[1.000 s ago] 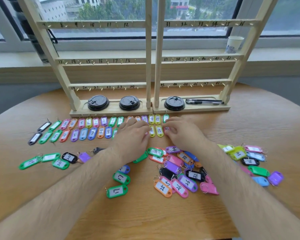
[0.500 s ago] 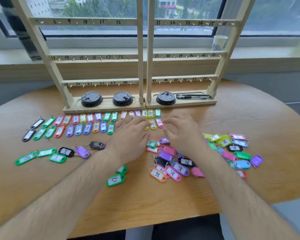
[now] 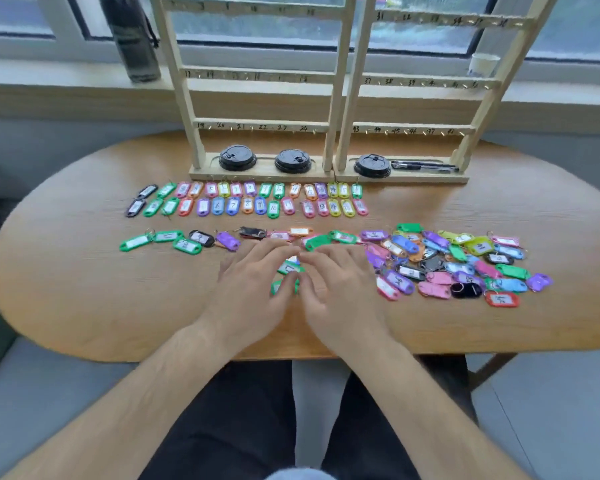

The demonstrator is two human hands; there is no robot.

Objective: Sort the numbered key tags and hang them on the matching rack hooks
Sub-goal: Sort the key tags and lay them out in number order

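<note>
two green key tags (image 3: 288, 269) lie largely hidden under the blurred fingers of the left hand (image 3: 257, 282) and right hand (image 3: 336, 282). the rack (image 3: 334, 98) is cut off at the top edge, and its upper numbers are too smeared to read.

You have a single view, from the camera on your head, facing forward and tilted well down across the wooden table (image 3: 84, 289). It sits close above your left hand (image 3: 253, 289) and right hand (image 3: 340, 289), with your forearms entering from the bottom edge. The wide lens bows the table's rim and reaches up to the rack (image 3: 336, 98) and window (image 3: 11, 12) at the top.
</note>
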